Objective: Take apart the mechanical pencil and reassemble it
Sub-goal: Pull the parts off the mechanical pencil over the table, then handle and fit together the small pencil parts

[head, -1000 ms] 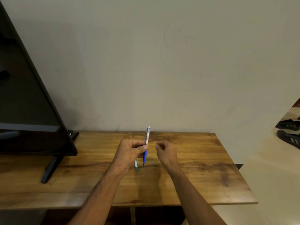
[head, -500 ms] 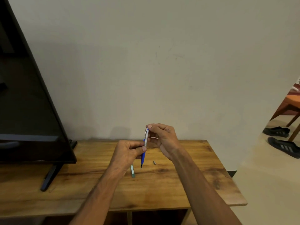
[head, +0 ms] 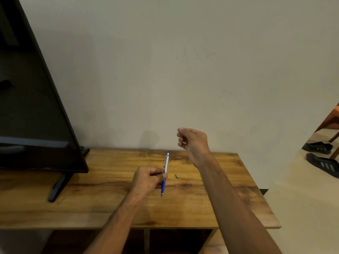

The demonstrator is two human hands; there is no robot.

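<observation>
a blue-and-silver mechanical pencil [head: 165,174] is gripped tip-down by the left hand [head: 146,180]; the curled right hand [head: 192,141] is raised at one o'clock; a small cap [head: 177,176] lies on the wooden table [head: 211,208].

My left-hand fingers [head: 161,176] pinch the blue-and-silver mechanical pencil [head: 165,174] near upright, tip down above the tabletop [head: 102,202]; a small dark piece [head: 176,176] lies beside it.

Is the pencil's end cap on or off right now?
Off. The mechanical pencil ends in a bare white tip, and a small grey cap lies on the table beside it.
</observation>
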